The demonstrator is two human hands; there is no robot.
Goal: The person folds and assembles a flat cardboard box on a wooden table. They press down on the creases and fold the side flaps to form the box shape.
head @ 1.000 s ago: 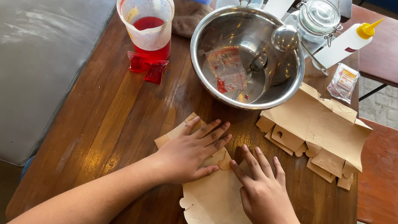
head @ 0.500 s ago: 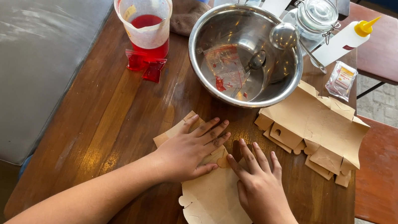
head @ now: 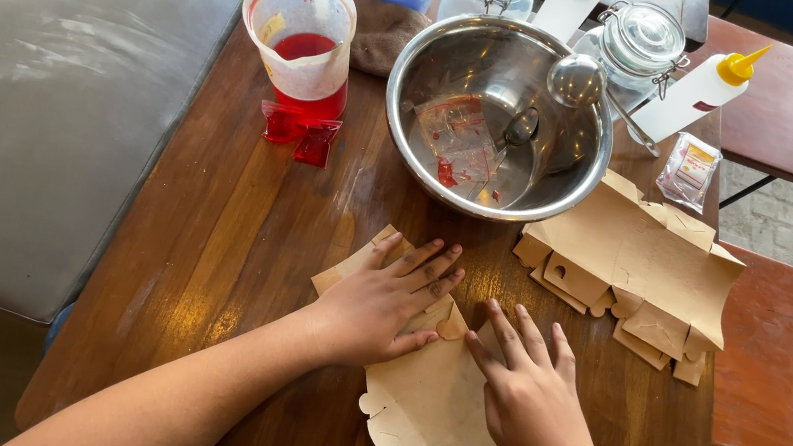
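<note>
Right now the flat brown cardboard box blank lies on the wooden tabletop straight in front of you, one corner under your left hand and its lower end running toward the near edge. Both hands lie palm-down with fingers spread, so neither grip is closed on anything; they only press the sheet flat.

To crease it well, keep the left palm planted as the anchor so the sheet cannot slide on the smooth wood. Let the right hand do the working: run your fingertips along the scored line rather than across it, pressing evenly from one end to the other. The small round tab between your hands looks easy to bend the wrong way, so I would keep it free of your fingers.

Just beyond your right hand sits a stack of more unfolded blanks; give yourself room so the edges do not catch. The steel bowl stands near above the sheet, and the jug of red liquid to its left is well apart but worth keeping clear of paper.
</note>
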